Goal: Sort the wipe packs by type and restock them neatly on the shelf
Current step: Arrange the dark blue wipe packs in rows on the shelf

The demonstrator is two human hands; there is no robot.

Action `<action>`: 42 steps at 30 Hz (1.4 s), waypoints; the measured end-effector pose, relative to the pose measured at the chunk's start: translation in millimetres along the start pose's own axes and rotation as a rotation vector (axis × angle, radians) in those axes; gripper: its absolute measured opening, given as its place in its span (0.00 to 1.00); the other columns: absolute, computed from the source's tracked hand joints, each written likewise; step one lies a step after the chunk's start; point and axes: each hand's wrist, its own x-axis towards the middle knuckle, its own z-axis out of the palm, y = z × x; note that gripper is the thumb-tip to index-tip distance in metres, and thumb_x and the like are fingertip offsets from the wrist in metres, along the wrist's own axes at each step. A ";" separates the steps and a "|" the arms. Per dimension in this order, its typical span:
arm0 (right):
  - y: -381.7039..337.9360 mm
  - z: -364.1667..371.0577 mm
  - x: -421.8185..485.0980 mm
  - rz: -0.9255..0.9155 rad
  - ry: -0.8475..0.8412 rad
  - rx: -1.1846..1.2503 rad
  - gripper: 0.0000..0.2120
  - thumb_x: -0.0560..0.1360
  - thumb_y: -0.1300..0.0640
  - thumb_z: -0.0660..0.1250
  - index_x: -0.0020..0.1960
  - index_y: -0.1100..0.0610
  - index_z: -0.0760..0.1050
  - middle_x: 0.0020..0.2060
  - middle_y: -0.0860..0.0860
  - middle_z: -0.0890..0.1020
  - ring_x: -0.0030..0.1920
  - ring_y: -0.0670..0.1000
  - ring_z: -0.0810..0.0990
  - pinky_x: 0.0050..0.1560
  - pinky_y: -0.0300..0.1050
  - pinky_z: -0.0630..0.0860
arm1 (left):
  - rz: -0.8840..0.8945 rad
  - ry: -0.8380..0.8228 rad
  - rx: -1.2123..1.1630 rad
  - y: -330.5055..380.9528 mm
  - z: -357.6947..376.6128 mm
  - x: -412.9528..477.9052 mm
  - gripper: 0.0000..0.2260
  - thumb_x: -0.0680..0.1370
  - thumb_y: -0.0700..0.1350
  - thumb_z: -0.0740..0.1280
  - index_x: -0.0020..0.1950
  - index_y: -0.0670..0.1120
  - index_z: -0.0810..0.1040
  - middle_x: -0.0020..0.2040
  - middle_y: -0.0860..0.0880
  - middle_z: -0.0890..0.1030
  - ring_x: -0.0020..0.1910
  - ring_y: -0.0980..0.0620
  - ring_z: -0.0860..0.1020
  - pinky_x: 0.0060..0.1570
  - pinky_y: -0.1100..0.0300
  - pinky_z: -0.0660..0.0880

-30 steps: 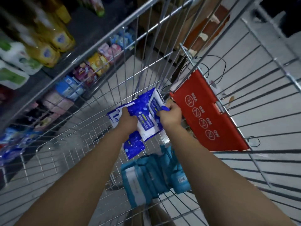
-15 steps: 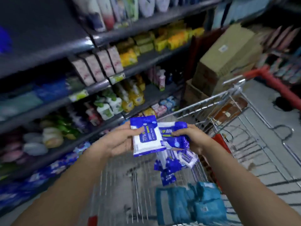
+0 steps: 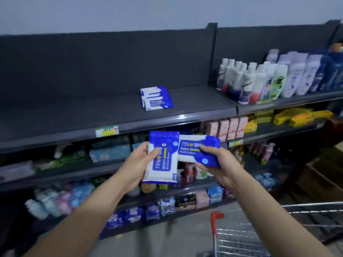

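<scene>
My left hand (image 3: 136,164) holds a blue-and-white alcohol wipe pack (image 3: 162,160) upright, thumb across its front. Beside it, my right hand (image 3: 216,165) grips a second pack of the same kind (image 3: 194,148), turned sideways, its left end touching the first pack. Both packs are raised in front of the second shelf level. On the dark top shelf (image 3: 92,115) lie matching blue wipe packs (image 3: 156,98) in a small stack, with bare shelf to their left and right.
White bottles (image 3: 259,80) fill the top shelf's right section. Lower shelves hold boxes, soap bars and packs. The wire shopping cart (image 3: 259,232) with a red corner stands at lower right, below my right forearm.
Both hands lifted the blue packs out of the cart and up to shelf height. My view swung from the cart's inside up to the top shelf.
</scene>
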 end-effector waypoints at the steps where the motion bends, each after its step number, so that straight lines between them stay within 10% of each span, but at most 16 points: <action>1: 6.4 25.7 11.7 -0.003 0.004 -0.007 0.08 0.73 0.64 0.68 0.53 0.61 0.78 0.39 0.54 0.85 0.34 0.49 0.84 0.30 0.42 0.80 | 0.031 0.006 0.092 10.1 -29.9 3.9 0.04 0.81 0.42 0.61 0.53 0.46 0.74 0.44 0.47 0.83 0.37 0.52 0.81 0.37 0.58 0.79; 5: 21.1 106.7 56.5 -0.055 0.029 -0.086 0.06 0.74 0.64 0.68 0.51 0.61 0.78 0.39 0.54 0.84 0.35 0.49 0.84 0.29 0.42 0.79 | 0.079 -0.034 0.372 55.0 -123.5 28.1 0.08 0.81 0.48 0.60 0.55 0.44 0.72 0.43 0.46 0.81 0.36 0.52 0.78 0.32 0.62 0.74; 13: 0.0 149.7 114.7 -0.151 0.051 -0.329 0.08 0.72 0.65 0.69 0.51 0.61 0.78 0.41 0.55 0.85 0.38 0.53 0.83 0.33 0.47 0.81 | -0.041 0.021 0.195 115.1 -188.7 111.5 0.18 0.62 0.41 0.71 0.51 0.44 0.79 0.35 0.46 0.82 0.27 0.51 0.78 0.24 0.65 0.70; 18: -35.0 140.6 153.1 -0.163 -0.009 -0.463 0.07 0.72 0.71 0.67 0.48 0.63 0.78 0.37 0.56 0.85 0.34 0.52 0.84 0.33 0.45 0.81 | 0.041 0.031 0.139 127.8 -180.3 171.8 0.11 0.75 0.40 0.69 0.56 0.44 0.78 0.39 0.48 0.84 0.29 0.55 0.79 0.25 0.65 0.71; 26: -113.2 109.3 275.5 -0.178 -0.252 -0.548 0.12 0.62 0.67 0.68 0.43 0.57 0.81 0.39 0.59 0.83 0.39 0.59 0.80 0.39 0.49 0.74 | 0.202 -0.093 0.550 146.4 -148.8 304.3 0.13 0.75 0.44 0.71 0.60 0.51 0.78 0.54 0.51 0.84 0.54 0.52 0.81 0.59 0.57 0.75; 33: -161.3 74.8 367.3 -0.042 -0.453 -0.484 0.18 0.59 0.70 0.66 0.46 0.56 0.80 0.42 0.57 0.84 0.41 0.56 0.83 0.39 0.49 0.81 | -0.101 -0.283 0.903 116.8 -112.3 385.2 0.18 0.74 0.49 0.73 0.61 0.59 0.73 0.62 0.56 0.76 0.65 0.59 0.70 0.61 0.64 0.67; 38: -142.7 79.1 390.4 0.036 -0.544 -0.440 0.19 0.58 0.74 0.65 0.45 0.60 0.79 0.39 0.56 0.83 0.38 0.54 0.83 0.35 0.44 0.80 | -0.006 -0.185 0.930 101.6 -110.1 397.4 0.16 0.69 0.43 0.76 0.53 0.56 0.80 0.48 0.54 0.78 0.36 0.61 0.76 0.48 0.61 0.75; 42: -132.0 83.5 391.3 0.029 -0.512 -0.424 0.19 0.57 0.76 0.69 0.42 0.59 0.80 0.38 0.57 0.84 0.37 0.54 0.84 0.36 0.46 0.81 | 0.116 -0.104 0.841 102.8 -111.1 393.3 0.08 0.75 0.39 0.69 0.51 0.49 0.82 0.47 0.50 0.83 0.41 0.60 0.79 0.46 0.69 0.72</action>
